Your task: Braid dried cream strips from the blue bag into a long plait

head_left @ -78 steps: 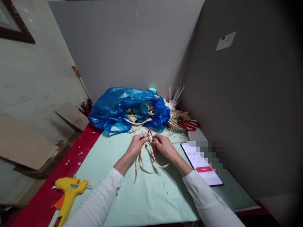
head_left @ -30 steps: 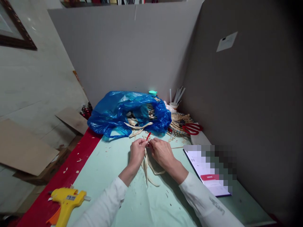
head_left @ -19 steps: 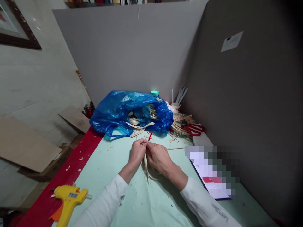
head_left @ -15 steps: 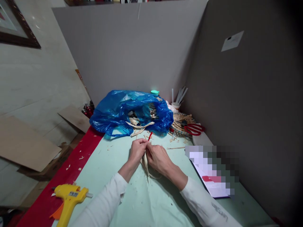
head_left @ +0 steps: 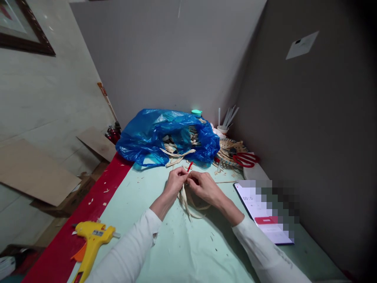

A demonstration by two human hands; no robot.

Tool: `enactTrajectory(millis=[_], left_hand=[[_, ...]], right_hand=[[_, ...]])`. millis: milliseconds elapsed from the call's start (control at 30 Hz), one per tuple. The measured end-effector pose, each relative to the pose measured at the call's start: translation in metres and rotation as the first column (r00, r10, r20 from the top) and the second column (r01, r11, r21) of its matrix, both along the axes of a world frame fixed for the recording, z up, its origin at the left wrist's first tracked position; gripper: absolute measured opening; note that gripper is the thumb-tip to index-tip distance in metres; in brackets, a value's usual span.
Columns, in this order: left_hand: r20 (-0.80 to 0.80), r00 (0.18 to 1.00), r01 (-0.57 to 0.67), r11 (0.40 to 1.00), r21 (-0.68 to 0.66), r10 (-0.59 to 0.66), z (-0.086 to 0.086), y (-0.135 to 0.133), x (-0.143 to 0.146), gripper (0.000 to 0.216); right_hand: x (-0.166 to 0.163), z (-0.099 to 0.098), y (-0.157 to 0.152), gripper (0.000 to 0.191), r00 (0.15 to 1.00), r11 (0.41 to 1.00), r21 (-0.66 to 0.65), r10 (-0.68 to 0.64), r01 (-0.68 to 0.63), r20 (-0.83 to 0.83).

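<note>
Left hand point(head_left: 174, 182) and right hand point(head_left: 204, 187) meet at the fingertips over the middle of the counter point(head_left: 171, 251). The left hand's thumb and fingers pinch the top of some pale strips point(head_left: 184, 201), whose loose ends trail toward the near side. The right hand's fingers curl in at the same spot; whether they grip anything is too small to tell. A thin red piece point(head_left: 190, 167) pokes up just beyond the fingertips.

On the far side sits a crumpled blue bag point(head_left: 138, 135), its mouth showing more scraps. To its right are a woven basket point(head_left: 237, 146) and red-handled scissors point(head_left: 247, 159). A phone point(head_left: 273, 234) lies on the right, its screen partly blurred, and a yellow glue gun point(head_left: 93, 239) lies near left.
</note>
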State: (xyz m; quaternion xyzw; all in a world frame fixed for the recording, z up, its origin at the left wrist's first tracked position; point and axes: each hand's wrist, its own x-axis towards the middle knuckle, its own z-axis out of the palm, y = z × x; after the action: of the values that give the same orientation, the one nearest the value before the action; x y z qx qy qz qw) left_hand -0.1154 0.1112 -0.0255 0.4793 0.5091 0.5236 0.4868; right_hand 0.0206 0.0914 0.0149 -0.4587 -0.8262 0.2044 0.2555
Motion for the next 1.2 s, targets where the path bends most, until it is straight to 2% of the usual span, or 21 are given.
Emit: enactTrajectory(millis=[200, 333, 633, 867, 1067, 1200], left_hand=[[-0.101, 0.992, 0.082, 0.995, 0.065, -0.075, 0.005, -0.005, -0.002, 0.009], [-0.117, 0.990, 0.096, 0.991, 0.093, -0.085, 0.009, -0.008, -0.002, 0.012], [0.116, 0.993, 0.037, 0.998, -0.054, -0.031, 0.004, -0.002, -0.003, 0.015], [0.302, 0.953, 0.049, 0.990, -0.135, -0.006, 0.009, -0.001, -0.005, 0.026], [0.359, 0.933, 0.040, 0.984, -0.172, 0.025, 0.007, 0.001, -0.006, 0.019], [0.378, 0.926, 0.065, 0.979, -0.194, 0.014, 0.009, 0.001, -0.006, 0.018]], right_hand=[[0.009, 0.005, 0.016, 0.020, 0.979, 0.999, -0.017, -0.040, 0.037, -0.199], [0.009, -0.002, 0.034, 0.021, 0.949, 0.996, -0.031, -0.084, 0.078, -0.304], [-0.004, -0.032, 0.068, 0.026, 0.896, 0.986, -0.052, -0.167, 0.160, -0.411], [-0.006, -0.028, 0.062, 0.014, 0.922, 0.978, 0.028, -0.183, 0.204, -0.341], [0.006, -0.021, 0.048, 0.006, 0.981, 0.986, 0.080, -0.137, 0.149, -0.141], [0.005, -0.020, 0.043, 0.009, 0.984, 0.983, 0.080, -0.158, 0.164, -0.084]])
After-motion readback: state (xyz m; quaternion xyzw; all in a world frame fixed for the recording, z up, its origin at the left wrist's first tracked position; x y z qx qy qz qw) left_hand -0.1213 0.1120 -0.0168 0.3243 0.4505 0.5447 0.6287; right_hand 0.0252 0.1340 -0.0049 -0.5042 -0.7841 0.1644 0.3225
